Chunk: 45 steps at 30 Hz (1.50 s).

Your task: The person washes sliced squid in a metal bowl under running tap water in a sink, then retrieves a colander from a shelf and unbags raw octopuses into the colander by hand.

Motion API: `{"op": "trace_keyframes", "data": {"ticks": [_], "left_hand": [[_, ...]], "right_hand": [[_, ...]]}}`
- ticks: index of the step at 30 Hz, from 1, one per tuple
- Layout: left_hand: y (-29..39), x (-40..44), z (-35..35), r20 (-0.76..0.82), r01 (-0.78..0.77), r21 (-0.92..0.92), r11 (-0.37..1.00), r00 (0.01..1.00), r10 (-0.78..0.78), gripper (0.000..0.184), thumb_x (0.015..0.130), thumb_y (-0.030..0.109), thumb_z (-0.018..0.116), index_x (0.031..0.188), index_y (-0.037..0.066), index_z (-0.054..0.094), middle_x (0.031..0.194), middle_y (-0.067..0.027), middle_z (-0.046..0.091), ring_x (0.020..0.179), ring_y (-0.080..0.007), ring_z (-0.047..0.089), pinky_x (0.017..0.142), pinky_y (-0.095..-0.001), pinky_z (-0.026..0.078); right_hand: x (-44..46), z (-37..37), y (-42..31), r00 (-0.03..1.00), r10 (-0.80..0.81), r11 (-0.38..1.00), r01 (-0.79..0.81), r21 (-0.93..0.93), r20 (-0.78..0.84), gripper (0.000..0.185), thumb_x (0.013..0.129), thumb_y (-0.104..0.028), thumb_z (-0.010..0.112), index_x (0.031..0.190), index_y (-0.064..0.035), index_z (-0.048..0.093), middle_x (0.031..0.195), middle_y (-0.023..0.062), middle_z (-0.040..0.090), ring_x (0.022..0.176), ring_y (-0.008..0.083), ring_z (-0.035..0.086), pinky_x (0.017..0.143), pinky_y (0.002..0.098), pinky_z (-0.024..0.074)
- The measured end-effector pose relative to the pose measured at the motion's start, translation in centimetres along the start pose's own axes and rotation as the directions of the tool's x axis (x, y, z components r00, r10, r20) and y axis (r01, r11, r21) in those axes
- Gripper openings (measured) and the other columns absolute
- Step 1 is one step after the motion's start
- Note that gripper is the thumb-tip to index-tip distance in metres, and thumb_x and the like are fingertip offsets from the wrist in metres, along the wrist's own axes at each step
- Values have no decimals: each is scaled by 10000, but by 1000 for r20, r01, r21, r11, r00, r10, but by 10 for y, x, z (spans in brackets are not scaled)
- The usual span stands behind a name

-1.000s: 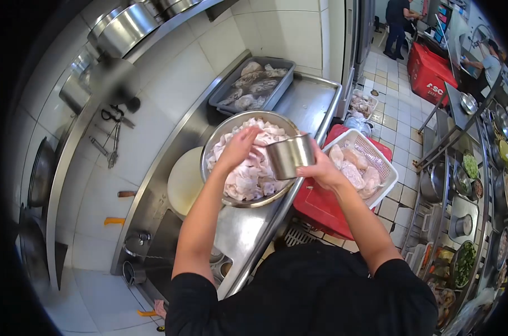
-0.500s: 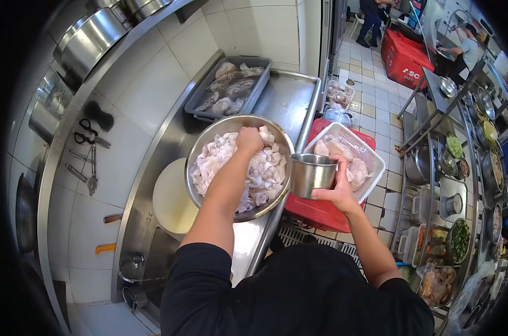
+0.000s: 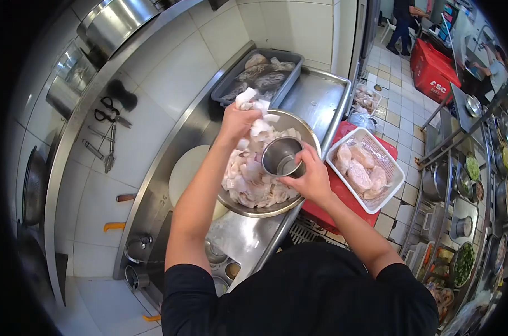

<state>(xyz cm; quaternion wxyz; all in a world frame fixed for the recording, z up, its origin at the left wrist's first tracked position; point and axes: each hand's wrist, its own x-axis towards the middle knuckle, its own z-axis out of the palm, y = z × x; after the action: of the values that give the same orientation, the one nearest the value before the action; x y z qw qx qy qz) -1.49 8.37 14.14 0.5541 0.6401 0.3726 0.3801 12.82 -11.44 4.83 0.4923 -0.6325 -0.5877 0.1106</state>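
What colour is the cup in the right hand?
Silver-grey, like bare metal: the cup in the right hand shows in the head view, the only one.

From where I stand, a grey tub (image 3: 292, 84) sits at the far end of the steel counter (image 3: 320, 101), meaty pieces lying in its murky liquid. Black-handled scissors (image 3: 116, 116) hang against the white tiled wall (image 3: 167, 84), with an orange handle (image 3: 114, 226) lower down and a big steel pot (image 3: 116, 25) up on the shelf. Off to the right, a white mesh basket (image 3: 386, 162) of pale raw meat rests on something red (image 3: 320, 215). Further back there's a red cooler (image 3: 430, 64) — lettered ASC — with one person in dark clothes (image 3: 404, 25) behind it and another in a lighter top (image 3: 498, 74) nearby. Chopped greens (image 3: 464, 263) fill a pan on the crowded rack.
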Motion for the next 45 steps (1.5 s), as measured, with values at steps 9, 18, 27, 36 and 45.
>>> {"op": "trace_keyframes", "data": {"ticks": [9, 18, 27, 36, 45], "left_hand": [[-57, -49, 19, 369, -110, 51, 993, 926, 84, 339, 835, -20, 703, 1169, 20, 659, 1115, -72, 696, 909, -181, 710, 824, -334, 604], [-18, 12, -8, 390, -62, 421, 905, 913, -119, 283, 932, 149, 651, 1190, 37, 678, 1023, -86, 711, 882, -165, 713, 641, -302, 573], [-113, 49, 84, 227, -210, 974, 89, 877, -424, 1186, 596, 819, 734, 1514, 117, 465, 1517, -212, 466, 1387, -413, 468, 1085, -495, 458], [-157, 67, 78, 424, -360, 897, 256, 864, -271, 490, 733, 325, 797, 1149, 71, 743, 1151, -180, 724, 1055, -349, 698, 934, -430, 554], [-60, 41, -1, 286, 221, 305, 926, 906, -311, 331, 690, 31, 772, 1013, 65, 706, 856, 14, 688, 693, -112, 611, 616, -296, 491]], "right_hand": [[15, 8, -19, 997, 70, 997, -69, 40, -21, 675, 613, -293, 927, 1061, -44, 489, 1341, 269, 561, 1218, 443, 569, 1001, 470, 488], [-8, 6, 18, 999, -32, 999, 32, 4, -35, 545, 586, -304, 958, 890, -52, 582, 1435, 276, 504, 1265, 449, 562, 1016, 474, 499], [-40, -20, -6, 992, -107, 990, 112, 80, -68, 443, 597, -256, 952, 779, -41, 609, 1440, 249, 511, 1255, 399, 590, 1000, 428, 524], [-44, -34, 0, 987, 15, 1000, -13, 13, -161, 431, 594, -259, 932, 759, -53, 591, 1455, 264, 502, 1254, 422, 583, 1002, 447, 515], [-34, -26, 4, 993, 21, 996, -11, 91, -114, 444, 584, -245, 931, 775, -45, 584, 1450, 268, 498, 1298, 433, 545, 1049, 447, 486]]}}
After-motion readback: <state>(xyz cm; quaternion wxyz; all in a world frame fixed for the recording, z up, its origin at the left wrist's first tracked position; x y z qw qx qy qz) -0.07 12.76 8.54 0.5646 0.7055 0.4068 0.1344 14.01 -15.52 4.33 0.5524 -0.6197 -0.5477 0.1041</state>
